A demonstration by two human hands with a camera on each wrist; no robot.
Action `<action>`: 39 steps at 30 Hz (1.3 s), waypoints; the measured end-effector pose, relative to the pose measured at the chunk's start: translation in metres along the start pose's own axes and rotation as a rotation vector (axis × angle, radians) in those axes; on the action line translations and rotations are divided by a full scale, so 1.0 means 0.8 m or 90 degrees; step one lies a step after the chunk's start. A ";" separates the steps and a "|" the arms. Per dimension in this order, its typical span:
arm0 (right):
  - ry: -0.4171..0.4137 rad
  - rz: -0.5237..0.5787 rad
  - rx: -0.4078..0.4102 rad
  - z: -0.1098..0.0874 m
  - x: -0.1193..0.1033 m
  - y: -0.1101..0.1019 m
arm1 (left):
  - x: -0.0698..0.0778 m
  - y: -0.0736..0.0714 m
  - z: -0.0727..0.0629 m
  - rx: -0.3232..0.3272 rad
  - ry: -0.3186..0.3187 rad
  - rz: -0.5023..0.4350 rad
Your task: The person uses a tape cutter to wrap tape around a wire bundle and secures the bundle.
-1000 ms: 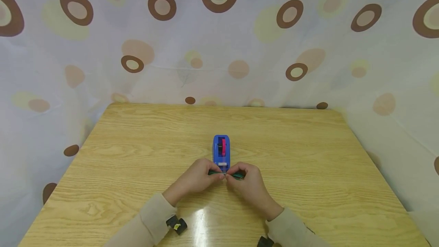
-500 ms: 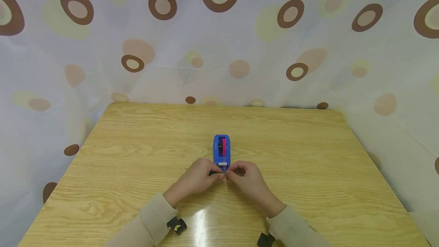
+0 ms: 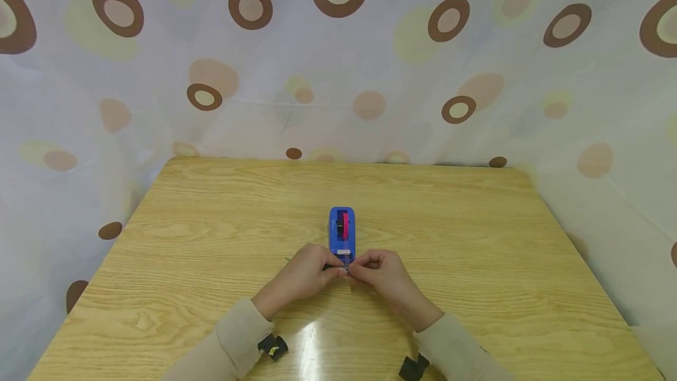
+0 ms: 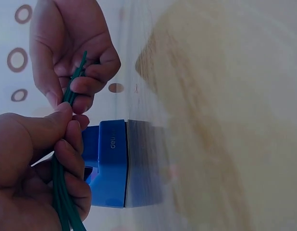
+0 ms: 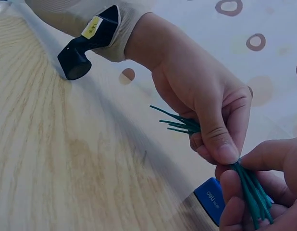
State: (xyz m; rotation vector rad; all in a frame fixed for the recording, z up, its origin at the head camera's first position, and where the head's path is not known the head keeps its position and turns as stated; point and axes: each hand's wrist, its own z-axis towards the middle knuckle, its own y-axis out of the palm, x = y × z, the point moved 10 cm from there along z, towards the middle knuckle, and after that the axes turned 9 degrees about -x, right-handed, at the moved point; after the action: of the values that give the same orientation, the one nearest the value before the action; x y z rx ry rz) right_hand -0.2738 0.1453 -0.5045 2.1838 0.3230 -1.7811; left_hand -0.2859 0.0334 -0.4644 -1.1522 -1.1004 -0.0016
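A bundle of thin green strands (image 4: 64, 197) runs between my two hands, with loose ends fanned out past the left hand in the right wrist view. My left hand (image 3: 307, 273) pinches it near the middle between thumb and fingers. Right beside it, the thumb and fingers of my right hand (image 3: 385, 276) pinch the same bundle, the fingertips of both hands meeting. Just beyond them stands a blue tape dispenser (image 3: 333, 246) with a pink-cored roll of tape (image 3: 345, 226) and a pale cutting edge. The pinched middle of the bundle is mostly hidden by the fingers.
The wood-grain table (image 3: 476, 240) spreads around the hands and dispenser. A patterned curtain (image 3: 338, 75) hangs behind the table and along both sides. Black wrist cameras (image 3: 272, 346) sit at the light sleeves.
Both hands stay nearly in place, with small shifts of the right hand's fingers. Less green shows at the right hand, and a thin green end now shows behind the left hand.
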 end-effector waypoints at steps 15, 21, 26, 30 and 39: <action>-0.024 -0.065 0.015 -0.002 -0.005 -0.004 | -0.015 0.007 0.002 -0.048 -0.026 -0.100; -0.011 -0.113 0.037 -0.003 -0.003 -0.008 | -0.023 0.011 0.003 -0.059 -0.051 -0.141; -0.018 -0.135 0.048 -0.003 -0.005 -0.008 | -0.028 0.008 0.003 -0.034 -0.074 -0.170; -0.021 -0.145 0.051 -0.007 -0.012 -0.005 | -0.030 0.005 0.002 -0.014 -0.091 -0.163; -0.026 -0.155 0.049 -0.004 -0.007 -0.008 | -0.030 0.000 0.000 0.013 -0.097 -0.161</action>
State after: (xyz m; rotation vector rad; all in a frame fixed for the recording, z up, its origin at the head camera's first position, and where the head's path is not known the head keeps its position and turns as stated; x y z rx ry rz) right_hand -0.2743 0.1529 -0.4987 2.2379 0.5411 -1.9926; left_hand -0.2980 0.0210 -0.4813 -1.0005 -1.3725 -0.1005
